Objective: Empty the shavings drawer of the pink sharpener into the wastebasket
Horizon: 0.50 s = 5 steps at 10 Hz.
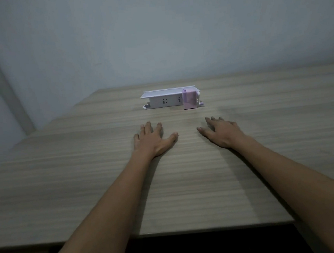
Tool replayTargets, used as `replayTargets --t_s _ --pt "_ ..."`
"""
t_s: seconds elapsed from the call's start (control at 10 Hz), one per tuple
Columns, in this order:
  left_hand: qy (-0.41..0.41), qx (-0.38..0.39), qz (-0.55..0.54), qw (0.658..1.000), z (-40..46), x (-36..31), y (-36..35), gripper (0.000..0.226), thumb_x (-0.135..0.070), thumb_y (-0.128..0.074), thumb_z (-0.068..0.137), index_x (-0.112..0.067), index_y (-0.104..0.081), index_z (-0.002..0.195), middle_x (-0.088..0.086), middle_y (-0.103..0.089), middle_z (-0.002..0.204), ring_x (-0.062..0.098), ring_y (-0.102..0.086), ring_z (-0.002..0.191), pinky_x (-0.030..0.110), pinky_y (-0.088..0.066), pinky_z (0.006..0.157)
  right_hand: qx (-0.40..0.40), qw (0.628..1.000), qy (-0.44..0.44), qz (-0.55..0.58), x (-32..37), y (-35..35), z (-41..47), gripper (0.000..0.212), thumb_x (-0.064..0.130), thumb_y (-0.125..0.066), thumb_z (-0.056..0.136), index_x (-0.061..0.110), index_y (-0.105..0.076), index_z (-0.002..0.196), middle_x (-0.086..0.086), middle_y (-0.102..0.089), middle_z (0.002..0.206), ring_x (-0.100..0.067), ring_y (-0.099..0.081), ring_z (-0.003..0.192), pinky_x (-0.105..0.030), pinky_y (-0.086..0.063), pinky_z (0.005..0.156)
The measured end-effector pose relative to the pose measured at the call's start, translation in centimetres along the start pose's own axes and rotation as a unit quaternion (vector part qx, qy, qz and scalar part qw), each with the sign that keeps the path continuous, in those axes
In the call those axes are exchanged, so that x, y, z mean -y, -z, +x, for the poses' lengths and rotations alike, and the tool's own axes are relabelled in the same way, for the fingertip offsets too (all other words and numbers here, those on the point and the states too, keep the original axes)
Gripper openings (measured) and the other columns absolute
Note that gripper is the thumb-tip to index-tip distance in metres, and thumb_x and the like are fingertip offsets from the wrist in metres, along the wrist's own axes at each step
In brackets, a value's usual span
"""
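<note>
table edge: near edge of one wood-grain table (67,197) runs across the bottom, dark space below it
arms: two bare forearms reach from the bottom corners over the tabletop, converging toward the middle
left hand (153,140): one, palm down, flat on the table, fingers spread wide, thumb out to the right, holding nothing
right hand (220,131): one, palm down, low over or on the table, contact unclear; fingers loosely spread, slightly curled, holding nothing
gap between hands: bare tabletop, thumbs near each other, not touching
pink sharpener (190,99): one, upright on the table beyond the hands, slightly closer to the right hand, untouched by either; white crank part shows on its right side; drawer not distinguishable
power strip (164,101): one, white, just behind and left of the sharpener, overlapped by it; two sockets visible on the front face
white flat piece (169,92): one, lying on top of the power strip, identity unclear
wall (153,36): pale grey-blue, behind the far table edge
count: 2 hands, 1 sharpener, 1 power strip, 1 table
</note>
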<state>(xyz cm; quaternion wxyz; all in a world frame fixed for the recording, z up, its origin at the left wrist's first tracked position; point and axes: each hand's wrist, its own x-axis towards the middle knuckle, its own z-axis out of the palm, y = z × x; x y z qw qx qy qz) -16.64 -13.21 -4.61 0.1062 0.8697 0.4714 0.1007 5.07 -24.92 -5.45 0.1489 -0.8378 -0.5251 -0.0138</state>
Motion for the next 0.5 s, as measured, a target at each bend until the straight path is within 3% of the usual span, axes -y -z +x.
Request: replayTargets --t_s 0.1,0.3,0.4,0.5 --pt "0.001 0.003 0.014 1.0 -0.3 -0.1 0.2 0.09 -0.081 -0.027 0.085 -0.03 -0.024 0.159 0.012 -0.002 0.171 0.029 0.003 0.158 0.055 -0.005 0.123 0.004 1.0 0.003 -0.019 0.0 0.0 0.0 0.076 0.07 -0.027 0.095 0.016 -0.051 0.143 -0.01 -0.038 0.16 -0.031 -0.033 0.148 -0.05 -0.03 0.115" --pt "0.0 0.014 0.03 0.999 -0.6 -0.2 0.3 0.087 -0.081 -0.024 0.086 -0.03 -0.032 0.156 0.014 -0.018 0.168 0.028 -0.009 0.157 0.053 -0.01 0.122 0.009 1.0 -0.002 -0.018 0.0 -0.1 0.0 0.075 0.07 -0.028 0.095 0.02 -0.049 0.147 -0.01 -0.031 0.164 -0.028 -0.028 0.151 -0.048 -0.025 0.118" --pt "-0.005 0.007 0.036 0.999 -0.7 -0.2 0.2 0.087 -0.081 -0.024 0.087 -0.03 -0.032 0.156 0.014 -0.019 0.167 0.029 -0.011 0.156 0.053 -0.01 0.122 -0.013 1.0 0.004 0.018 -0.2 0.0 -0.4 0.072 0.066 -0.037 0.095 0.017 -0.051 0.146 -0.013 -0.033 0.163 -0.026 -0.03 0.151 -0.045 -0.026 0.118" --pt "-0.005 0.009 0.027 1.0 -0.6 0.0 0.1 0.086 -0.08 -0.024 0.087 -0.029 -0.031 0.157 0.013 -0.019 0.168 0.029 -0.011 0.156 0.053 -0.01 0.123 -0.112 0.989 0.022 0.094 -0.1 1.7 -1.0 0.069 0.055 -0.057 0.094 0.011 -0.051 0.146 -0.014 -0.04 0.159 -0.026 -0.038 0.147 -0.042 -0.032 0.118"
